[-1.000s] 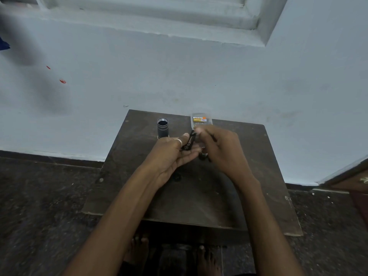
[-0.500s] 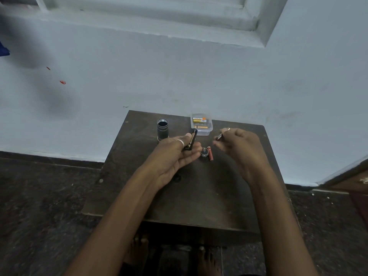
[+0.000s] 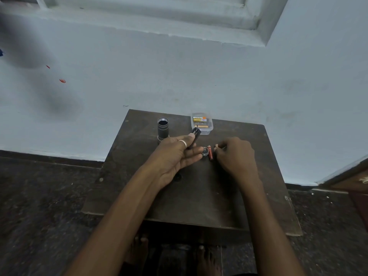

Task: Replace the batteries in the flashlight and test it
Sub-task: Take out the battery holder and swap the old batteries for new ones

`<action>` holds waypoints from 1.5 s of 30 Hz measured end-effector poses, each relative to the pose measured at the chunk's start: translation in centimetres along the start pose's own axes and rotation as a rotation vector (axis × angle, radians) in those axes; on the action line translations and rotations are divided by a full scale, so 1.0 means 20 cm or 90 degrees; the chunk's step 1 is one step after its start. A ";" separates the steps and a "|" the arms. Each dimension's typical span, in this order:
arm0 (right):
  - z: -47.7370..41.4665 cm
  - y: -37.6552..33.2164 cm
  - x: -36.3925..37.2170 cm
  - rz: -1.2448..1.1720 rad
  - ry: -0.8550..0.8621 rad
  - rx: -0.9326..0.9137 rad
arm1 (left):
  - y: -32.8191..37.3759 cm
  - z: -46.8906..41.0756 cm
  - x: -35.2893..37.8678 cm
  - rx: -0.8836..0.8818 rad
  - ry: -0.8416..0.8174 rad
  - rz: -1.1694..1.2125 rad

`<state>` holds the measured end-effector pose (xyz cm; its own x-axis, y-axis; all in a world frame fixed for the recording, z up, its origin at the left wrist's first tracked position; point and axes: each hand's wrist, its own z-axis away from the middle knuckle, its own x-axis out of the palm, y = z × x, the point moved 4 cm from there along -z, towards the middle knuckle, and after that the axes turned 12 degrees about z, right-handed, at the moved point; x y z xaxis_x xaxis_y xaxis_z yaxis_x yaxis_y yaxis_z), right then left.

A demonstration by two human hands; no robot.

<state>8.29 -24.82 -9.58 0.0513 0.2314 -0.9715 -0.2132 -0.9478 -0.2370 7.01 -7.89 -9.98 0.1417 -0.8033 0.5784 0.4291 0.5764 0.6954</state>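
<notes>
My left hand (image 3: pixel 175 156) is palm up and grips a black battery holder (image 3: pixel 194 136) that points up and away. My right hand (image 3: pixel 236 156) rests low on the dark wooden table (image 3: pixel 199 196), fingers curled around a small battery that is mostly hidden. A red battery (image 3: pixel 210 153) lies on the table just left of those fingers. Beside it is the round flashlight tail cap (image 3: pixel 205 151). The flashlight body (image 3: pixel 163 128) stands upright with its open end up, behind my left hand.
A small clear plastic box (image 3: pixel 209 128) with gold batteries sits at the table's far edge, near the white wall. The table is low, on a dark speckled floor. My bare feet show under its front edge.
My right hand pulled a battery out of the holder, swung to the right, then came down to the table beside the red battery. My left hand kept hold of the holder.
</notes>
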 end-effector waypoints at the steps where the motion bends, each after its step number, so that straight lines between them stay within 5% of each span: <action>1: 0.00 0.00 0.00 -0.001 -0.002 -0.009 | 0.00 0.00 0.00 0.001 0.001 -0.009; 7: 0.00 -0.01 -0.03 -0.038 0.068 -0.042 | 0.02 0.00 -0.01 0.006 0.003 -0.022; 15: 0.06 -0.15 -0.10 -0.394 0.079 -0.207 | 0.02 -0.01 0.00 0.028 -0.022 -0.019; 20: 0.08 -0.20 -0.08 -0.314 0.114 -0.318 | 0.02 -0.03 -0.02 0.036 -0.019 -0.016; 45: 0.03 -0.19 -0.02 -0.320 0.124 -0.309 | 0.00 -0.01 -0.01 0.087 0.008 -0.086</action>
<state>8.40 -21.20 -8.26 0.2113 0.6640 -0.7173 0.3361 -0.7384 -0.5846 7.14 -7.70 -10.12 0.1025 -0.8759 0.4714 0.3202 0.4777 0.8181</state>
